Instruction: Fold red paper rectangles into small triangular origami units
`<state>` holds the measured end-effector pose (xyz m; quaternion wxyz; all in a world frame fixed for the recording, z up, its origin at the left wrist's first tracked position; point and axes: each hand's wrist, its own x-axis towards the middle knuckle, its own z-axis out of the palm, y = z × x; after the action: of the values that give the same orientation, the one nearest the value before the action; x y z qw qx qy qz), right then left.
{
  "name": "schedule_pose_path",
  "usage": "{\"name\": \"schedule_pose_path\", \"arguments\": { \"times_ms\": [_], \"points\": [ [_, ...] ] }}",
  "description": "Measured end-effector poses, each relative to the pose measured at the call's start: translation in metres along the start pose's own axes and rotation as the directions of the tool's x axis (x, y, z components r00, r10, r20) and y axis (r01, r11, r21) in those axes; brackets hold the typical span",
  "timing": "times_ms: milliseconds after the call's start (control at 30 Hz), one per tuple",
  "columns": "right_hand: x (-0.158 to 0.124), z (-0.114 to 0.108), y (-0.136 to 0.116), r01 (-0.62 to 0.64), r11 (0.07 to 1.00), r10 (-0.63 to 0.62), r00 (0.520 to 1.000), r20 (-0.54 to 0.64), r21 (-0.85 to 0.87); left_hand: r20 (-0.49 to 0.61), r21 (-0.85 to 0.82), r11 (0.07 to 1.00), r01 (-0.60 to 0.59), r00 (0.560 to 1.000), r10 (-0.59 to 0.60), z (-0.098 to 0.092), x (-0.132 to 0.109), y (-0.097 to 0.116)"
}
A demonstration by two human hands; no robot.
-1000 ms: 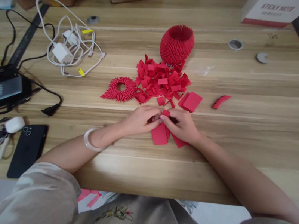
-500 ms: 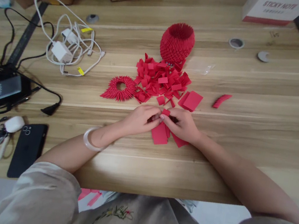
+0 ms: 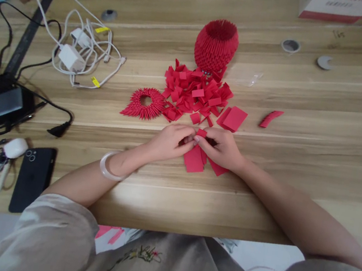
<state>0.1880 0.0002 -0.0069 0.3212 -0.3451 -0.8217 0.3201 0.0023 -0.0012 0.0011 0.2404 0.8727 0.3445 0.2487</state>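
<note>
the relation that matters sits right between your fingertips: a small red paper slip (image 3: 201, 133), pinched by your left hand (image 3: 172, 142) and your right hand (image 3: 222, 147) together, so neither hand is nearer. both are curled closed on it, fingertips meeting, and its visible end pokes out past them on the side away from your body. that showing end is wider than deep, running roughly left to right with a slight tilt; your fingers hide the rest — you can't tell its full long axis from here. just beneath and nearer to you, red paper sheets (image 3: 194, 161) lie partly under both hands. straight ahead, beyond the slip, is the heap of folded red pieces (image 3: 193, 89), while the stack of red squares (image 3: 233, 118) lies ahead and to the right — just beyond your right hand, the nearer one to it.
</note>
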Motion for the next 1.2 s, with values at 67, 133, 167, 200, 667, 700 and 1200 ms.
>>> {"name": "schedule_pose_path", "arguments": {
  "times_ms": [67,133,167,200,667,700,1200],
  "points": [
    [0.0002,-0.0001,-0.0007,0.006,1.0,-0.006,1.0,-0.004,0.006,-0.006,-0.001,1.0,-0.005,1.0,0.005,0.0001,0.0,-0.0003],
    [0.0002,-0.0003,-0.0014,0.007,1.0,-0.007,1.0,-0.017,0.007,-0.003,-0.008,1.0,-0.004,1.0,0.004,0.0002,0.0002,-0.0006],
    [0.0002,-0.0003,-0.0017,0.004,1.0,-0.004,1.0,-0.022,0.007,0.0,-0.014,1.0,-0.003,1.0,0.003,0.0003,0.0003,-0.0007],
    [0.0001,-0.0002,-0.0018,0.002,1.0,-0.002,1.0,-0.027,0.005,0.003,-0.02,1.0,-0.002,1.0,0.002,0.0004,0.0004,-0.0007],
    [-0.0003,0.0005,0.0008,0.029,0.999,-0.029,0.999,-0.045,0.012,-0.001,-0.007,1.0,-0.001,1.0,0.001,0.0005,0.0008,-0.0005],
    [-0.0004,0.0006,0.001,0.023,1.0,-0.023,0.999,-0.043,0.013,-0.002,-0.008,1.0,-0.003,1.0,0.003,0.0008,0.0007,-0.0007],
    [-0.0011,0.0006,0.0013,-0.019,0.999,0.019,1.0,-0.015,0.047,-0.006,-0.003,1.0,-0.002,1.0,0.002,0.0024,-0.0007,-0.0021]
  ]
}}
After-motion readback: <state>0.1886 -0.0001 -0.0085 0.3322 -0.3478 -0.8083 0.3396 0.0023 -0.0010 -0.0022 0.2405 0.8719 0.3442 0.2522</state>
